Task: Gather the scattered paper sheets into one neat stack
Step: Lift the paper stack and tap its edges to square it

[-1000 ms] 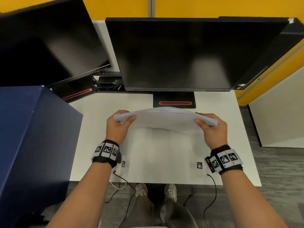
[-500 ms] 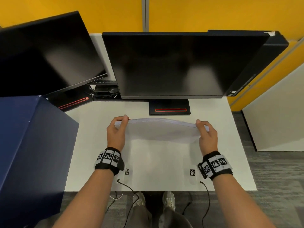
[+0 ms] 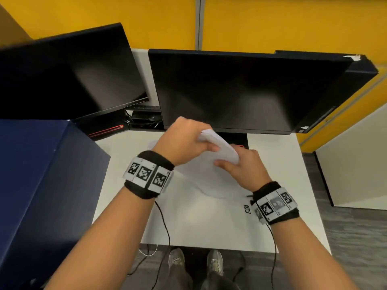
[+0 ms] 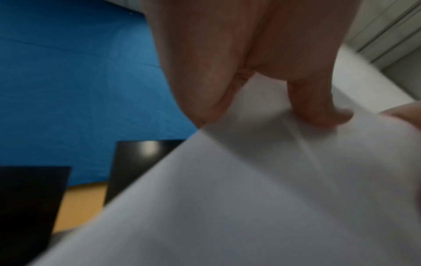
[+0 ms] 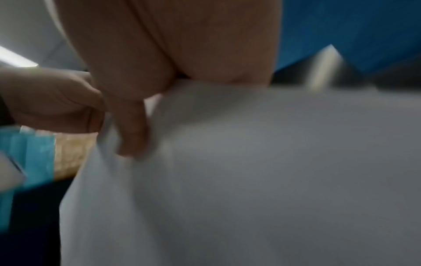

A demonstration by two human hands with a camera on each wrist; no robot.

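A stack of white paper sheets (image 3: 219, 146) is held above the white desk (image 3: 272, 155), turned on edge and running diagonally from upper left to lower right. My left hand (image 3: 186, 141) grips its upper end, thumb and fingers curled round it. Lower down, my right hand (image 3: 240, 166) grips the other end. The sheets (image 4: 273, 189) fill the left wrist view under my left fingers (image 4: 318, 108). In the right wrist view my right thumb (image 5: 134, 129) presses on the sheets (image 5: 250, 171), with the left hand (image 5: 56, 106) close beside it.
Two dark monitors (image 3: 240, 91) (image 3: 69, 76) stand at the back of the desk. A tall blue box (image 3: 41, 185) stands at the left edge. A small marker tag (image 3: 247, 208) lies on the desk near my right wrist. Yellow partition walls are behind.
The sheets were held flat and wide between my two hands. Now both hands have come close together and the stack is turned on edge, running diagonally.
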